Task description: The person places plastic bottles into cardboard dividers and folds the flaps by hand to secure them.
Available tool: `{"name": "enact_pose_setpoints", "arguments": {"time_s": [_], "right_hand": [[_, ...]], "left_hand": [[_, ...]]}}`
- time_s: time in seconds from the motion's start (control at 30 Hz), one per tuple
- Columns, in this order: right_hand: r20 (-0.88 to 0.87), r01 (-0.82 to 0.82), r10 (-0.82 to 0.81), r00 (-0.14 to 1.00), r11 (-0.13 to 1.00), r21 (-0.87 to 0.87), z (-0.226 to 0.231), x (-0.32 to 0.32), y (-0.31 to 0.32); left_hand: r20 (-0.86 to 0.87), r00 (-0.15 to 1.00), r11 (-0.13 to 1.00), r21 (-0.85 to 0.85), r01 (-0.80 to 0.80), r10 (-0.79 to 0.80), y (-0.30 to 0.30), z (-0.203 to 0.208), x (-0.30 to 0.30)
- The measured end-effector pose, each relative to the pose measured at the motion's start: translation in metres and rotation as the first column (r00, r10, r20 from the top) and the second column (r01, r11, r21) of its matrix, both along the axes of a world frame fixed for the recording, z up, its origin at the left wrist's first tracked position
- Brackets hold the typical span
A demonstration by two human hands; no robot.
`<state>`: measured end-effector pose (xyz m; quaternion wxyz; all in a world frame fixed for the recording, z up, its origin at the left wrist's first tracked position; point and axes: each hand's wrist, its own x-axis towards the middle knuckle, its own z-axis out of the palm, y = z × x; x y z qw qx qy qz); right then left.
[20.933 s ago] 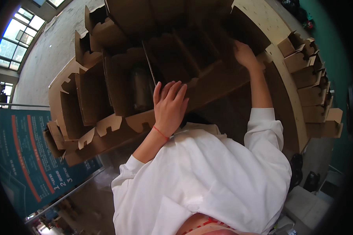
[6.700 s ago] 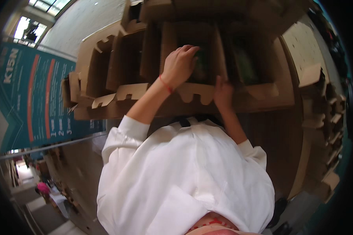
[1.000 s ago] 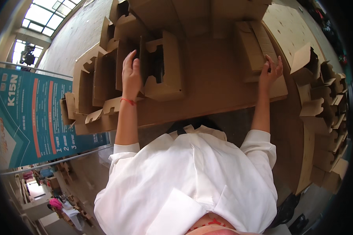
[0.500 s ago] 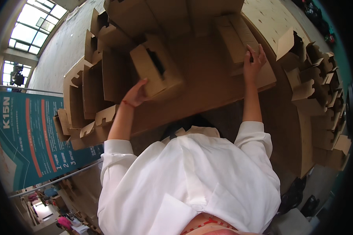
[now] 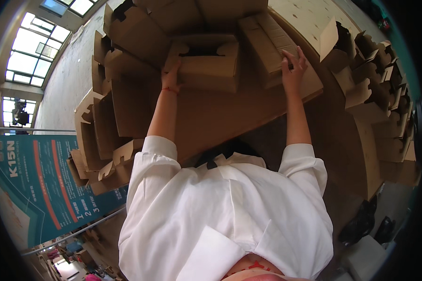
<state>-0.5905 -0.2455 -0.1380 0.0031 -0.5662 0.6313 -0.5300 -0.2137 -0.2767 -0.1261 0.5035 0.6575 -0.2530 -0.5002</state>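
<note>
Your left hand (image 5: 170, 76) holds the left end of the partly open box (image 5: 210, 71), which lies between your hands, long side running left to right; your right hand (image 5: 293, 70), loosely curled, is nearer to the closed box (image 5: 261, 43), pointing away from you.

The box with the cut-out opening (image 5: 208, 75) and the closed box (image 5: 258, 44) look like plain cardboard, brown and matt. The shirt (image 5: 229, 201) is soft, creased white cloth; the pale board (image 5: 314, 23) resembles knotty wood; the black bag (image 5: 361, 222) looks like shiny, crumpled plastic.
</note>
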Motion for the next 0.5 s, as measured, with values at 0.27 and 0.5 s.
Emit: {"name": "enact_pose_setpoints", "arguments": {"time_s": [0.27,0.5], "right_hand": [[-0.419,0.117,-0.146,0.896,0.989,-0.094,0.051,0.044,-0.007],[0.249,-0.487,0.439,0.863,0.855,0.18,0.053,0.123,-0.06]], "left_hand": [[0.016,0.985,0.978,-0.112,0.174,-0.173,0.0,-0.032,0.025],[-0.07,0.989,0.991,-0.012,0.131,-0.131,0.006,-0.009,0.015]]}}
